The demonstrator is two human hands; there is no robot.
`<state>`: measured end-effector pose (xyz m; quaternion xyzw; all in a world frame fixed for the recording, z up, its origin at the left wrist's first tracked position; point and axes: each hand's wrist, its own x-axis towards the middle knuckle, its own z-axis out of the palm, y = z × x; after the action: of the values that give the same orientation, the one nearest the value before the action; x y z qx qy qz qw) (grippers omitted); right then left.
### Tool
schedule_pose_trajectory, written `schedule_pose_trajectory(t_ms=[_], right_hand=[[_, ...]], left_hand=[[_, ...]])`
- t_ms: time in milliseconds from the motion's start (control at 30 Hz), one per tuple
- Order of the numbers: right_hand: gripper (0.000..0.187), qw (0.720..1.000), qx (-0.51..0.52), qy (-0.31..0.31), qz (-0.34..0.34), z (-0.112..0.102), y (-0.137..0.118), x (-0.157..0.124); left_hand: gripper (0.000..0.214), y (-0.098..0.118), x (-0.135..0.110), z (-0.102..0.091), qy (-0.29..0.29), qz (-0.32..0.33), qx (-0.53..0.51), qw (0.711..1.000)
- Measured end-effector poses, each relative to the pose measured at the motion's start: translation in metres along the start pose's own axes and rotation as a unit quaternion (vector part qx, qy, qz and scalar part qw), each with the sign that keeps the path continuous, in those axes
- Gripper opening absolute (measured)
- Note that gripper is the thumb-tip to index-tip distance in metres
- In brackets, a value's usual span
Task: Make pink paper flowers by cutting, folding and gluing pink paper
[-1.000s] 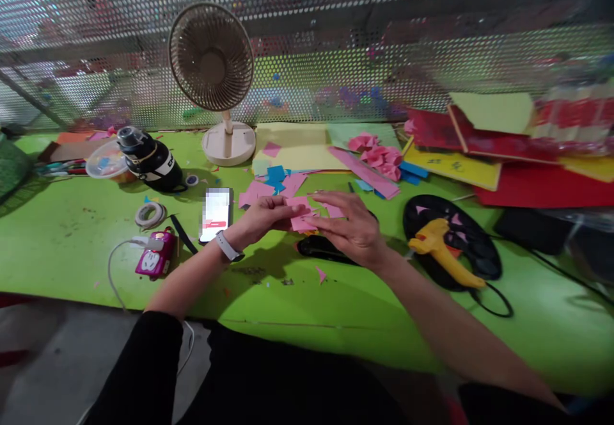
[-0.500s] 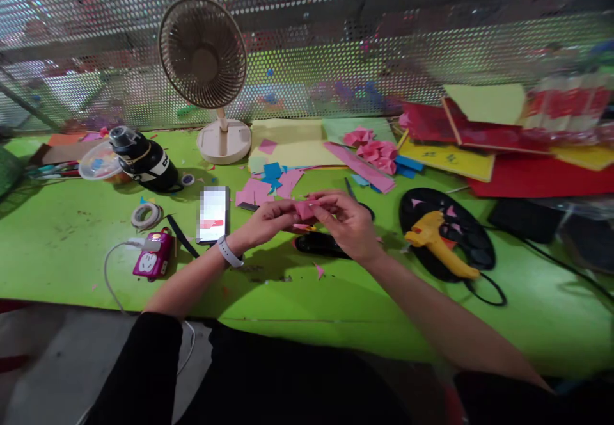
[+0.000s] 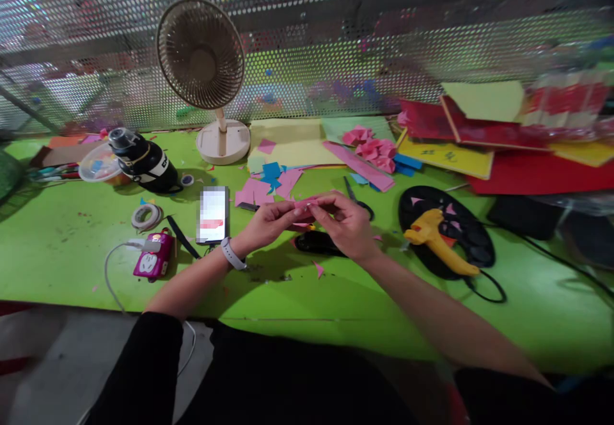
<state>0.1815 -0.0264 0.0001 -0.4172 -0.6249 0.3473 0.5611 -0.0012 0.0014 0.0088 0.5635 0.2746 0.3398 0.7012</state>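
Observation:
Between the fingertips of both hands is a small piece of pink paper (image 3: 307, 203), mostly covered by the fingers. My left hand (image 3: 269, 223) pinches it from the left, thumb toward me. From the right, my right hand (image 3: 348, 223) grips it between thumb and fingers. Under the right hand lies a black stapler-like object (image 3: 316, 242), partly hidden. Scissors (image 3: 359, 200) rest just behind the right hand. Behind the left hand are pink paper scraps (image 3: 256, 191) and blue scraps (image 3: 272, 174).
A yellow glue gun (image 3: 444, 246) lies on a black oval tray (image 3: 412, 204) to the right. On the left are a phone (image 3: 213, 214), a tape roll (image 3: 146, 217), a purple power adapter (image 3: 153, 255) and a black bottle (image 3: 144, 159). A fan (image 3: 223, 140) and folded pink paper flowers (image 3: 374, 150) stand behind.
The fingers have closed further over the pink paper, so less of it shows. My right hand has shifted slightly, leaving more of the scissors in sight.

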Motion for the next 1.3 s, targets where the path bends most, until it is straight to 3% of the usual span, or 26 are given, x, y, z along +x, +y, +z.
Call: schedule_pose_trajectory(t_ms=[800, 1033, 1200, 1300], right_hand=[[0.014, 0.999, -0.037, -0.010, -0.017, -0.001, -0.002, 0.002], [0.028, 0.999, -0.012, 0.019, 0.033, -0.006, 0.000, 0.004], [0.037, 0.995, -0.068, -0.071, 0.032, -0.012, -0.006, 0.012], [0.037, 0.992, -0.103, -0.078, -0.005, -0.012, -0.009, 0.014]], left_hand=[[0.045, -0.006, 0.002, -0.001, 0.016, -0.004, -0.035, 0.999], [0.048, -0.001, 0.000, 0.001, 0.034, -0.014, -0.007, 0.999], [0.048, 0.000, -0.001, 0.002, 0.008, -0.031, 0.025, 0.999], [0.049, 0.001, -0.001, 0.002, -0.016, -0.065, 0.005, 0.998]])
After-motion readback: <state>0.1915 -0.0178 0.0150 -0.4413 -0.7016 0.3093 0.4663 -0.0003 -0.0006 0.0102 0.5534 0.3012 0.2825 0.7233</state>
